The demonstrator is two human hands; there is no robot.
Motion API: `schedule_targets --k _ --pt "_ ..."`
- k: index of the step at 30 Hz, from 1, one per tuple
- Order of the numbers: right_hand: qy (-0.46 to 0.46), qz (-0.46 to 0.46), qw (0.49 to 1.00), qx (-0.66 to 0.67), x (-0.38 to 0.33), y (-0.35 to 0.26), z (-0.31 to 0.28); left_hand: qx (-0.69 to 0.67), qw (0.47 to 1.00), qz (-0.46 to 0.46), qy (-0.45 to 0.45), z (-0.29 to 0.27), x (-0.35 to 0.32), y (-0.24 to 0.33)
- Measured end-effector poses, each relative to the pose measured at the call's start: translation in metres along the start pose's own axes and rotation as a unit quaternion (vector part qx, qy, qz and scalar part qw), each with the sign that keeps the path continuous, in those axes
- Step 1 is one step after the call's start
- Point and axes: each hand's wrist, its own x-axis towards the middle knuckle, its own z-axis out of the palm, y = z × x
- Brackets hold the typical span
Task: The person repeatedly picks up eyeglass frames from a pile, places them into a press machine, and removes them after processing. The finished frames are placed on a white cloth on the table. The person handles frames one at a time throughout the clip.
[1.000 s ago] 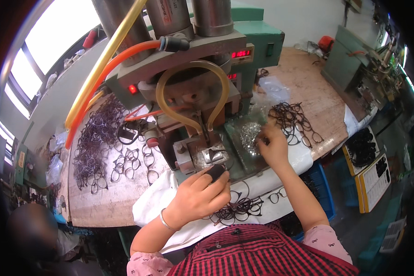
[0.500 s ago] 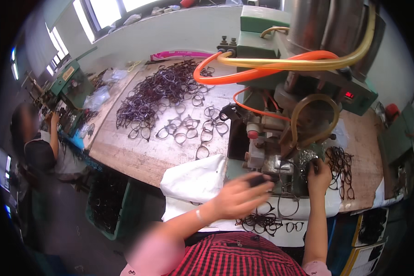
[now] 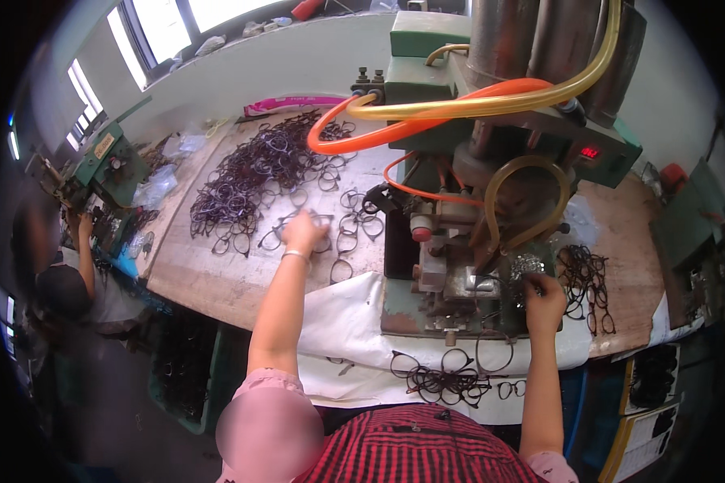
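Note:
My left hand [image 3: 304, 233] is stretched out over a loose group of dark eyeglass frames on the table. Rims and bars of an eyeglass frame [image 3: 272, 235] show beside it. Its fingertips are hidden and slightly blurred, so whether it grips one is unclear. My right hand [image 3: 544, 302] is at the right of the machine's work area, fingers curled together beside a heap of small shiny metal pieces [image 3: 528, 266]. What its fingertips pinch is too small to make out. A metal fixture [image 3: 477, 282] sits left of that hand, under the green press machine [image 3: 427, 105].
A large pile of eyeglass frames [image 3: 254, 173] covers the table's far left. More frames lie at the front edge [image 3: 447, 382] and right of the machine [image 3: 586, 282]. An orange hose [image 3: 427, 133] loops across the press. At the left, a person works at another green machine [image 3: 109, 165].
My left hand has moved from in front of the fixture, far left and forward to the loose eyeglass frames. My right hand stays by the metal pieces. The whole view has shifted slightly.

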Motion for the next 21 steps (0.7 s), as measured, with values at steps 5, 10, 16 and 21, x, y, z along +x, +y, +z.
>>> schedule_targets --k 5,10,16,21 --pt "-0.011 0.084 0.987 0.135 -0.033 0.016 -0.048 -0.234 0.965 0.015 -0.121 -0.008 -0.013 -0.039" --pt "-0.116 -0.040 0.964 0.238 -0.011 -0.095 -0.039 -0.664 0.734 0.005 -0.146 -0.066 -0.074 -0.065" --pt "-0.103 -0.027 0.914 0.391 -0.004 -0.109 -0.002 -0.828 0.551 0.051 -0.093 -0.048 -0.166 -0.013" --pt "-0.157 0.058 0.873 0.459 -0.009 -0.118 -0.002 -0.798 0.441 0.408 -0.055 -0.126 -0.231 0.080"
